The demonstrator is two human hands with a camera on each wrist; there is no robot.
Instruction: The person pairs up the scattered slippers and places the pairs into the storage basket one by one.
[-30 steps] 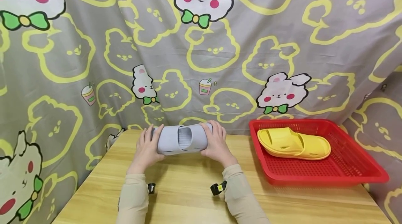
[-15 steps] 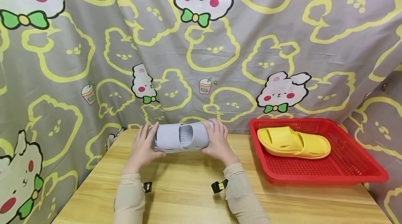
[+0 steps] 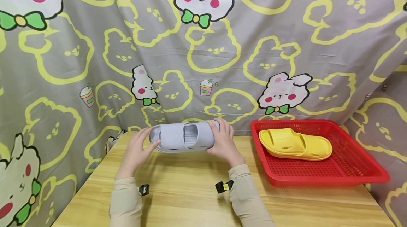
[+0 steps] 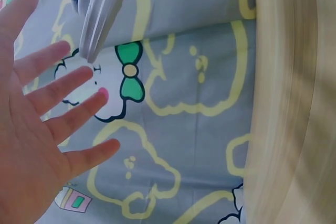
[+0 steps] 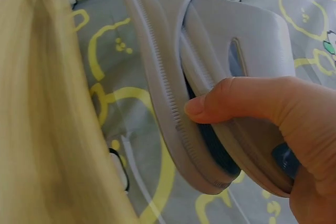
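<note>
A pair of light grey slippers [image 3: 173, 137], fitted into each other, is held up over the far part of the table. My right hand [image 3: 225, 145] grips their right end. In the right wrist view, the thumb [image 5: 236, 98] lies across the side of the slippers [image 5: 163, 56], and both soles show. My left hand [image 3: 135, 152] is at their left end. The left wrist view shows that hand [image 4: 37, 150] with fingers spread and straight, a gap between its palm and the slipper tip [image 4: 100, 19].
To the right stands a red plastic basket [image 3: 330, 181] with yellow slippers [image 3: 286, 143] lying in it. A grey patterned curtain [image 3: 222, 53] hangs behind the wooden table [image 3: 184, 191]. Black wrist cameras [image 3: 144, 189] are worn on both forearms.
My left hand has let go of the grey slippers' left end and drawn off to the left, uncovering that end. My right hand has kept its grip, with the slippers shifting slightly right.
</note>
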